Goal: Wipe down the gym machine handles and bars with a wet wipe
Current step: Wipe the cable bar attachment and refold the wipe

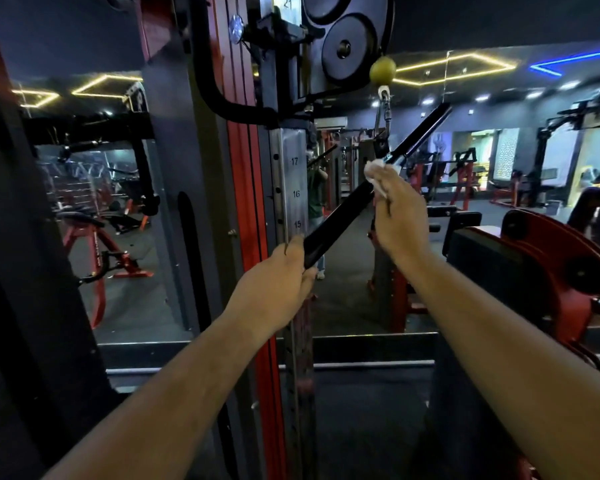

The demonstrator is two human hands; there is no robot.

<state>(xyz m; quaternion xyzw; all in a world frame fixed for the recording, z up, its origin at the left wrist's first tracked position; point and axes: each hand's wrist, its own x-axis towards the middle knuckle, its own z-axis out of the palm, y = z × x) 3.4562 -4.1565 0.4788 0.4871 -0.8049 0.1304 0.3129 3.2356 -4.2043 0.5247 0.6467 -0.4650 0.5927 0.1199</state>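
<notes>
At left of frame, a mirror (125, 209) reflects red benches and racks under yellow ceiling strip lights. Right of it, at centre, stands the red and black machine upright (246, 202), bearing a steel numbered rail (293, 188) marked 15, 16 and 17, with two black pulley wheels (347, 46) at the top of the frame. Below centre, the left hand (274, 282) grips the lower end of a straight black cable bar (340, 216), fingers curled round it. The bar runs diagonally from this hand up to the upper right, tilted, and hangs by its middle from a metal carabiner (383, 112) under a yellow stopper ball (382, 71). Right of centre, the right hand (395, 206) pinches a crumpled white wet wipe (374, 171) and presses it against the bar just below the carabiner attachment. At far right, a red plate-loaded machine (548, 265) with a black pad occupies the middle of the frame edge.
</notes>
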